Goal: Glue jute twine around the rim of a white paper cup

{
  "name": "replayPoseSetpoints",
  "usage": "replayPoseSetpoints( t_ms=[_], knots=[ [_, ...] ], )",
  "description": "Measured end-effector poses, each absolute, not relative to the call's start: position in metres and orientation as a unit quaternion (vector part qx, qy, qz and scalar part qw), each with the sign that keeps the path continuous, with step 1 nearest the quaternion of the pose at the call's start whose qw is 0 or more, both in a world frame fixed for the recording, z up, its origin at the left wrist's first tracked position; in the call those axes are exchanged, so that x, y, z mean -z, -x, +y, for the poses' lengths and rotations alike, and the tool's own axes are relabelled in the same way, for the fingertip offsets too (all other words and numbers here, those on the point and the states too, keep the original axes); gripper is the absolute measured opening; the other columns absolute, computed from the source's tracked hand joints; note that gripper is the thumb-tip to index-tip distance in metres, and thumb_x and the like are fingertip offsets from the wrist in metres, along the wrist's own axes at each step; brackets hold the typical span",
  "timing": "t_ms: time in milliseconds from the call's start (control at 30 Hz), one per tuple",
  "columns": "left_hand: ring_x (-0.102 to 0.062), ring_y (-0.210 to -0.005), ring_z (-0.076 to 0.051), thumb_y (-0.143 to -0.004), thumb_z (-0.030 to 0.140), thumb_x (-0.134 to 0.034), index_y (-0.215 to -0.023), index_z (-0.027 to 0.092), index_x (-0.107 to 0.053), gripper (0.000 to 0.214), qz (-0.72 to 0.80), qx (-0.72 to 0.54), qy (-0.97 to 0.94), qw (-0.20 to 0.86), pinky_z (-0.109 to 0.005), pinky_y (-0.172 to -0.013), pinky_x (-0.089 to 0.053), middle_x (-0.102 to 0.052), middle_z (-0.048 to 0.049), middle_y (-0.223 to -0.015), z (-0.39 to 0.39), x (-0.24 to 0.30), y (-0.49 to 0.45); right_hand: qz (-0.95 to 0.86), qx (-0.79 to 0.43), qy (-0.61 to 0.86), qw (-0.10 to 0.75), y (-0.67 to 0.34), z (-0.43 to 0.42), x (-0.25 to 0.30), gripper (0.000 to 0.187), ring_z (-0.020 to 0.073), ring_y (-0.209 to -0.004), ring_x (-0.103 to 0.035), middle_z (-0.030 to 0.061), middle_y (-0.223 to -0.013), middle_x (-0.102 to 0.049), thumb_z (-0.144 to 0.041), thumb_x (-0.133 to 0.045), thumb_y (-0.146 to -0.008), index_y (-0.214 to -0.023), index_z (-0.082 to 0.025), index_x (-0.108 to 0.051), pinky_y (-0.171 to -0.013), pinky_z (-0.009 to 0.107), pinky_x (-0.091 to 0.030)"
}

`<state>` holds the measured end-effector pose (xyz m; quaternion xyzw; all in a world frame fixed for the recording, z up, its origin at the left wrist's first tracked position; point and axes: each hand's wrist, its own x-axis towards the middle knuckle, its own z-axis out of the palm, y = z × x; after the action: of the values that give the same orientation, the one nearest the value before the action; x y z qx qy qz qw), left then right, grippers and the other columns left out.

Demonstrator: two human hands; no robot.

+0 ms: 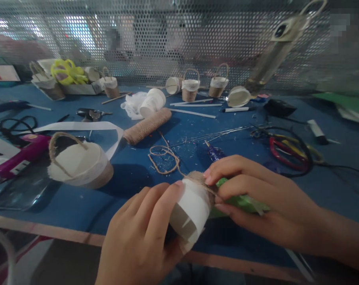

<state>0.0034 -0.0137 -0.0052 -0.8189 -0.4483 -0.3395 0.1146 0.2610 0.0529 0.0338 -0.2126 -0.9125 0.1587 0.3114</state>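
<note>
A white paper cup (197,204) lies tilted in my left hand (144,225), its open mouth toward me, fingers and thumb wrapped round its rim side. Brown twine covers the cup's base end. My right hand (251,194) pinches the twine (207,188) against that wrapped part. A loose loop of the twine runs back over the table to a twine roll (148,126). Under my right hand is something green (245,202), partly hidden. To the left stands a finished-looking small basket (84,164) with a twine handle and white trim.
On the blue table (132,206) are a magenta glue gun (25,154), white ribbon (84,126), glue sticks (194,113), red-handled scissors (288,152) and a coiled black cable. Several small twine baskets (190,89) line the back, before a perforated metal panel (155,47).
</note>
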Motion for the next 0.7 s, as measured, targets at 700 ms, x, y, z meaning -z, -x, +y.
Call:
replayPoseSetpoints(
  t_ms=[700],
  knots=[
    [-0.080, -0.098, -0.026, -0.108, 0.044, -0.060, -0.135, 0.014, -0.059, 0.041, -0.447, 0.338, 0.819, 0.124, -0.037, -0.083, -0.062, -0.083, -0.0113, -0.119, -0.0135, 0.0050, -0.0013, -0.904, -0.157, 0.212, 0.336, -0.2578, 0.0532, -0.0333, 0.011, 0.0187, -0.117, -0.074, 0.0069, -0.114, -0.075, -0.014, -0.061, -0.108, -0.107, -0.025, -0.063, -0.102, 0.033, -0.064]
  ],
)
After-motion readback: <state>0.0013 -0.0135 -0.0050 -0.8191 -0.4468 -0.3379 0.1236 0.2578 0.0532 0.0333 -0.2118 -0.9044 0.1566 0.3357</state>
